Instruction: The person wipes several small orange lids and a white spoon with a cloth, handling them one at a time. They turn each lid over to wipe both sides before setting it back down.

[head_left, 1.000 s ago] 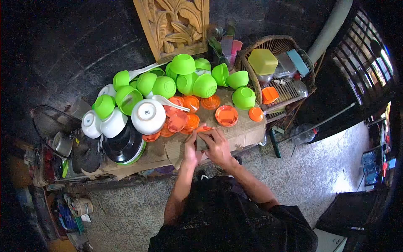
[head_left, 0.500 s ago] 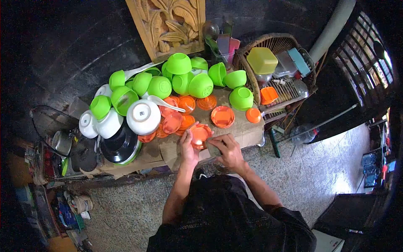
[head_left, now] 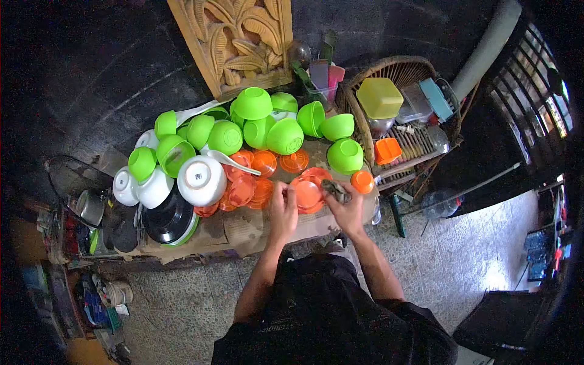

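A small orange plastic dish (head_left: 309, 194) is held over the table, in front of another orange dish (head_left: 316, 173) lying on the cardboard. My left hand (head_left: 283, 212) pinches its left rim between thumb and fingers. At the dish's right side, my right hand (head_left: 348, 214) is closed on a crumpled dark grey cloth (head_left: 336, 191). Whether the cloth touches the rim is hard to tell. More orange dishes (head_left: 242, 191) lie in a loose heap left of my left hand. A small orange cup (head_left: 362, 182) sits just beyond my right hand.
Green bowls (head_left: 285, 137) are piled at the back, with white bowls (head_left: 202, 180) and a black plate (head_left: 170, 219) at the left. A white ladle (head_left: 234, 162) lies across the heap. On the right stands a wicker rack (head_left: 359, 115) holding a yellow container (head_left: 379, 98).
The orange dish has moved away from my body and to the right, now over the other dish. My right hand, with the cloth, has shifted right and forward. The view has tilted slightly.
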Available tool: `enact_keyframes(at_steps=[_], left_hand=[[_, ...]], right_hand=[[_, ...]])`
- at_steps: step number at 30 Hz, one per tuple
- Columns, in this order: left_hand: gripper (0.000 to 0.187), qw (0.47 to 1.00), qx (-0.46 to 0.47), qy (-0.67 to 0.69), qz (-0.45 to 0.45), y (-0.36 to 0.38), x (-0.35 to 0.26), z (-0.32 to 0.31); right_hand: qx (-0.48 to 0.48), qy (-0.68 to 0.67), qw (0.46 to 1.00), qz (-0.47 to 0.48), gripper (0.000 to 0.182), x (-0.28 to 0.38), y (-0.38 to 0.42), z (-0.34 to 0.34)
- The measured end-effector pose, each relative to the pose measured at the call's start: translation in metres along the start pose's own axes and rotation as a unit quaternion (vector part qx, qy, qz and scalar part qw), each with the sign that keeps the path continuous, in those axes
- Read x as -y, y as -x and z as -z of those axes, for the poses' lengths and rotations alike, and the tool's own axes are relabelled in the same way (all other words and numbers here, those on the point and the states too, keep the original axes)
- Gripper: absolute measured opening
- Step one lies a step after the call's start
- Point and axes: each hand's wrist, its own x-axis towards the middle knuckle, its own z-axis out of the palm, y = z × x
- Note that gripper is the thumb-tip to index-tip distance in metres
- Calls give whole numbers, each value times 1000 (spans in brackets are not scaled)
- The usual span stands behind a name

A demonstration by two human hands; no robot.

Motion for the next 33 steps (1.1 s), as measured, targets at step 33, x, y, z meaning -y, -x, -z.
enact_keyframes(at_steps=[33], left_hand=[[27,814,-195,-542,-81,-21,15,57]], right_hand=[[49,-9,995,91,31,-10,-44,-15]])
